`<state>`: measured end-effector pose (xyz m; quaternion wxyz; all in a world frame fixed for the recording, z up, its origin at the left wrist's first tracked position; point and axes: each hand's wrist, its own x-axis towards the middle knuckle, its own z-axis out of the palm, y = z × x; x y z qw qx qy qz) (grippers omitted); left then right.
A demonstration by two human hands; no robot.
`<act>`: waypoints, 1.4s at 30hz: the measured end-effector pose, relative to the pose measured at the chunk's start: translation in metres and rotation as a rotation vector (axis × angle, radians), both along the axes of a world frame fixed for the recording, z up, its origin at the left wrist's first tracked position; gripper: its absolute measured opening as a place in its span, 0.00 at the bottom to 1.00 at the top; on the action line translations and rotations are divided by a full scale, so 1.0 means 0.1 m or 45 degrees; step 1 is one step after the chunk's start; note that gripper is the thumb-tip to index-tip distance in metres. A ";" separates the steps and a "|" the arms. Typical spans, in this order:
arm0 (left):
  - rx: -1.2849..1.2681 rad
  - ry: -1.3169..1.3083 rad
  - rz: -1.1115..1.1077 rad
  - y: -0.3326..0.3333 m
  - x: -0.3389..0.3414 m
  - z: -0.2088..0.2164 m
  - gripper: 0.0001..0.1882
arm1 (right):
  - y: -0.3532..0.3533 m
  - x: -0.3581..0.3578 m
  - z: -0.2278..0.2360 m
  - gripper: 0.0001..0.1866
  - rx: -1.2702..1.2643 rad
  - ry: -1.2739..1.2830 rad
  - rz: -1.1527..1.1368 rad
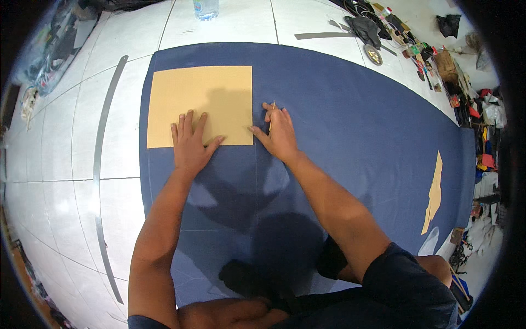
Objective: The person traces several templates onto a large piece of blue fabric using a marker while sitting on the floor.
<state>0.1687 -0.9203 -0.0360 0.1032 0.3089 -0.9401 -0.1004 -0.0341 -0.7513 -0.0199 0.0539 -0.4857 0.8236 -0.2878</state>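
A tan cardboard rectangle (200, 82) lies flat on a large dark blue sheet of fabric (339, 109), near its far left corner. My left hand (190, 143) rests with spread fingers on the card's near edge. Just off the card's right edge, my right hand (280, 134) is closed around a thin, yellowish, pencil-like stick (270, 125). Its thumb reaches to the card's edge. Faint pale lines run over the fabric below the card. My shadow covers part of the card and cloth.
A long metal ruler strip (98, 164) lies on white floor tiles to the left. A narrow tan pattern piece (433, 194) sits on the fabric at right. A clear bottle (206, 10) stands at the far edge. Tools and clutter (427, 60) line the right side.
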 end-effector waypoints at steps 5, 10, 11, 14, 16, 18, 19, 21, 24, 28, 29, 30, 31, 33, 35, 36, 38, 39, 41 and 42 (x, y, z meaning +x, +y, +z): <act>-0.087 0.044 0.074 0.01 -0.05 -0.18 0.43 | 0.03 0.00 -0.16 0.28 -0.086 -0.023 0.010; -0.020 0.016 0.075 0.03 -0.01 -0.11 0.44 | 0.02 -0.01 -0.16 0.40 -0.049 -0.043 0.020; -0.008 0.018 0.071 0.03 0.00 -0.10 0.44 | 0.02 -0.01 -0.15 0.42 -0.061 -0.048 0.019; 0.010 0.065 0.045 0.02 0.02 -0.07 0.44 | 0.05 0.00 -0.15 0.44 -0.093 -0.068 0.019; 0.011 0.062 0.043 0.02 0.02 -0.07 0.44 | 0.05 -0.01 -0.16 0.43 -0.113 -0.078 0.032; 0.011 0.059 0.043 0.01 0.02 -0.06 0.44 | 0.04 -0.02 -0.17 0.43 -0.114 -0.046 0.028; 0.013 0.057 0.042 0.01 0.02 -0.06 0.44 | 0.05 -0.02 -0.17 0.43 -0.115 -0.030 0.025; 0.015 0.061 0.039 0.01 0.01 -0.06 0.44 | 0.05 -0.04 -0.19 0.44 -0.120 -0.026 0.023; 0.014 0.071 0.034 0.03 -0.01 -0.05 0.44 | 0.07 -0.06 -0.20 0.45 -0.093 -0.083 0.028; 0.074 0.165 0.009 -0.04 0.05 -0.06 0.42 | 0.04 -0.05 -0.24 0.45 -0.091 -0.034 0.036; 0.107 0.213 0.002 -0.07 0.09 -0.06 0.41 | 0.04 -0.05 -0.26 0.45 -0.108 -0.034 0.030; 0.090 0.222 0.029 -0.09 0.13 -0.07 0.41 | 0.05 -0.06 -0.26 0.44 -0.124 -0.035 0.027; 0.067 0.225 0.061 -0.12 0.17 -0.05 0.40 | 0.06 -0.06 -0.27 0.44 -0.145 -0.042 0.031; 0.021 0.141 0.146 -0.20 0.35 -0.02 0.39 | 0.05 0.00 -0.19 0.44 -0.025 -0.129 -0.003; 0.006 0.023 0.215 -0.23 0.34 -0.02 0.39 | 0.06 -0.01 -0.18 0.44 -0.025 -0.093 -0.015; 0.041 0.027 0.210 -0.23 0.37 -0.07 0.38 | 0.07 -0.02 -0.21 0.43 -0.057 -0.044 0.005; 0.065 0.109 0.210 -0.23 0.37 -0.13 0.38 | 0.08 -0.04 -0.26 0.43 -0.098 0.000 0.036; 0.080 0.154 0.206 -0.23 0.39 -0.15 0.38 | 0.08 -0.04 -0.28 0.43 -0.113 -0.014 0.053; 0.111 0.160 0.197 -0.24 0.41 -0.13 0.39 | 0.08 -0.06 -0.30 0.42 -0.141 -0.018 0.078; 0.115 0.160 0.197 -0.25 0.42 -0.11 0.39 | 0.08 -0.07 -0.32 0.42 -0.160 -0.011 0.087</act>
